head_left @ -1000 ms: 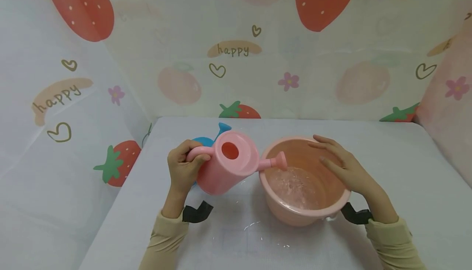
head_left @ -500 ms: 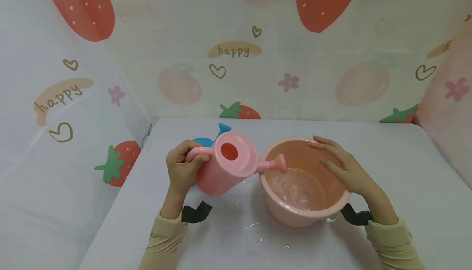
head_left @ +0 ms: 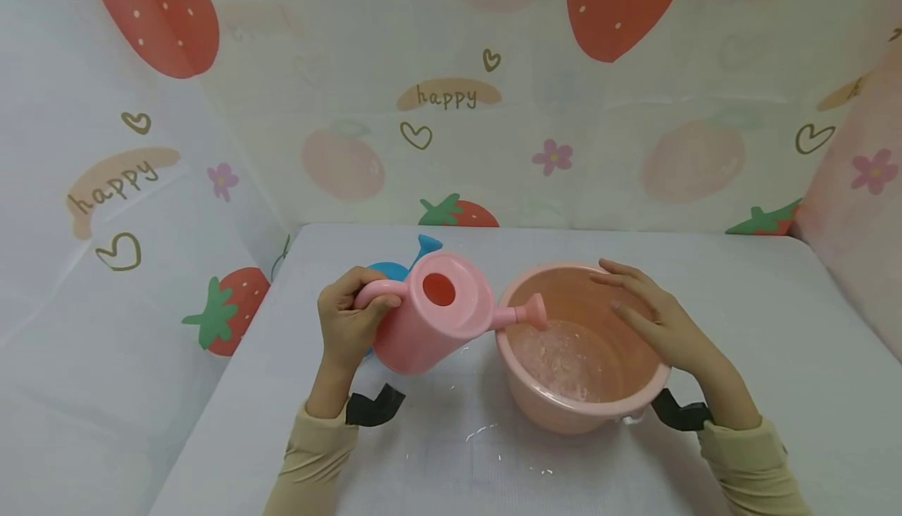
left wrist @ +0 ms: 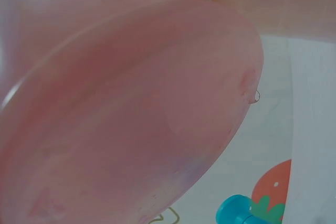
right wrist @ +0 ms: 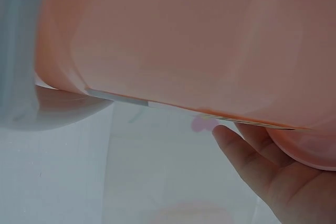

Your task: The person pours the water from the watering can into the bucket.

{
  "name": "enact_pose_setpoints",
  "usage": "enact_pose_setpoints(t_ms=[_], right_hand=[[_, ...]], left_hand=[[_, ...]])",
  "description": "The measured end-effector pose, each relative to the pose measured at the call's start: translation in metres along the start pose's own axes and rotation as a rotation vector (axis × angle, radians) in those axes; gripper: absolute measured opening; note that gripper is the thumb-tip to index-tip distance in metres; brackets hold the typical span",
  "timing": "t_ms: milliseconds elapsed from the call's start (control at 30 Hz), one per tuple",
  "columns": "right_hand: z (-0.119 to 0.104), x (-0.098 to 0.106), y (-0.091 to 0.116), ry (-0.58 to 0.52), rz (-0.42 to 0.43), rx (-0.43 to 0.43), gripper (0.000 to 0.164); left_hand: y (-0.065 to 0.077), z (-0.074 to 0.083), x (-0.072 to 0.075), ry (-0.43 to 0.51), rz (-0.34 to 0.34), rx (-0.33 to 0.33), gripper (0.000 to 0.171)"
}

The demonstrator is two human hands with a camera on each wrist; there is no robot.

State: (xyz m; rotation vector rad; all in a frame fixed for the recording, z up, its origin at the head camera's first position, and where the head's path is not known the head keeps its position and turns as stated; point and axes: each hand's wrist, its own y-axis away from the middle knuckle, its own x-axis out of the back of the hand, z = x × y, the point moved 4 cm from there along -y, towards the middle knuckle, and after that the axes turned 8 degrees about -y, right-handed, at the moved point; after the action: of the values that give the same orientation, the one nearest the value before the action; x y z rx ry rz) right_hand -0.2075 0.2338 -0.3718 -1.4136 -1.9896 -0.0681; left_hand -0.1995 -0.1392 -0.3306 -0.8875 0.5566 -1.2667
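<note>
My left hand (head_left: 350, 320) grips the handle of a pink watering can (head_left: 430, 336), which is tilted to the right. Its spout and rose (head_left: 535, 312) reach over the left rim of a pale pink bucket (head_left: 564, 414). Rippled water (head_left: 564, 363) lies in the bucket below the rose. My right hand (head_left: 658, 316) rests on the bucket's right rim with fingers fairly straight and spread. The can's underside (left wrist: 131, 108) fills most of the left wrist view, with a drop on its edge. In the right wrist view, the bucket's side (right wrist: 178, 40) partly hides the right fingers (right wrist: 247, 163).
A blue watering can (head_left: 427, 246) stands behind the pink one and is mostly hidden. Drops of water (head_left: 481, 431) lie on the white table cover (head_left: 451, 477) in front of the bucket. A strawberry-printed sheet (head_left: 451, 148) encloses the back and sides.
My left hand and the pink watering can have shifted very slightly left since the first frame. The water in the bucket keeps rippling, while the right hand and bucket hold almost still.
</note>
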Motion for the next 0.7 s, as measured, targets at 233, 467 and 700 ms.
enact_pose_setpoints(t_ms=[233,467,700], right_hand=[[-0.0007,-0.0004,-0.0001,-0.009,0.000,-0.001,0.042],[-0.0012,-0.0004,0.0001,-0.002,0.001,-0.008,0.042],[-0.0024,-0.0002,0.0001,-0.002,0.000,-0.005,0.043]], left_hand=[[0.0003,-0.0004,0.0002,0.025,-0.009,-0.003,0.049],[0.0011,-0.0011,0.0000,0.051,-0.023,0.006,0.050],[0.0000,0.0016,-0.0002,0.040,-0.027,0.001,0.050]])
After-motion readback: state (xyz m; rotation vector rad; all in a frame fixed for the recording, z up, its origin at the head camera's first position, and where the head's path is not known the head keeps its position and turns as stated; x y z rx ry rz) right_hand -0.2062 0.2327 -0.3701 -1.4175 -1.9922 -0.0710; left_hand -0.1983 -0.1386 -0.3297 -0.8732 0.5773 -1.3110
